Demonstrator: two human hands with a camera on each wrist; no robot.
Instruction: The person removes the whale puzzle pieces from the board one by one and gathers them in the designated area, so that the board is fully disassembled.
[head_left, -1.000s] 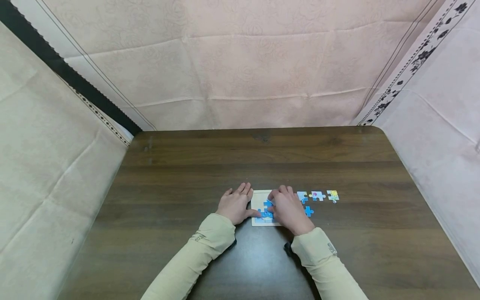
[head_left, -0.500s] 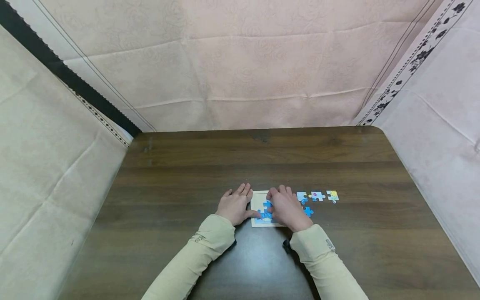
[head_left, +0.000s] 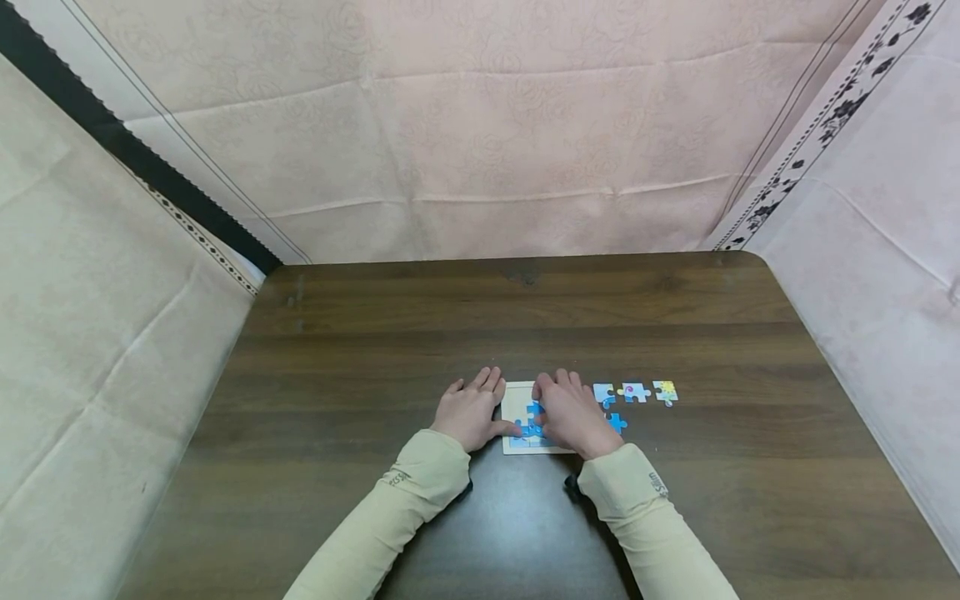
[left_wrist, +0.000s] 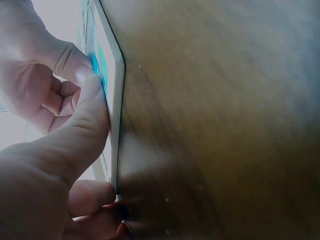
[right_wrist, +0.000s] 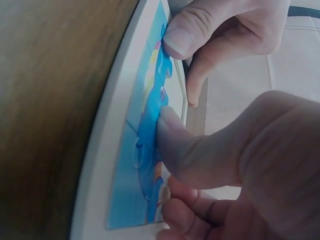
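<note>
A jigsaw puzzle in a pale tray (head_left: 517, 394) lies between both hands, its near part filled with blue pieces. My left hand (head_left: 468, 410) rests at the tray's left side, fingers stretched out and thumb laid over the rim. With its fingers curled, my right hand (head_left: 576, 417) reaches over the tray and holds a blue puzzle piece (right_wrist: 150, 120) against it, the thumb pressing on top. Both thumbs lie close together on the puzzle in the left wrist view. In the head view the right hand hides the tray's right part.
Several loose puzzle pieces lie right of the tray: a light blue one (head_left: 603, 393), a blue and white one (head_left: 635, 392), one with yellow (head_left: 665, 392) and a plain blue one (head_left: 617, 422). The brown wooden table (head_left: 420, 333) is surrounded by pale cloth (head_left: 487, 158).
My right hand and forearm have shifted very slightly left over the tray. The left hand and the loose pieces stay in place.
</note>
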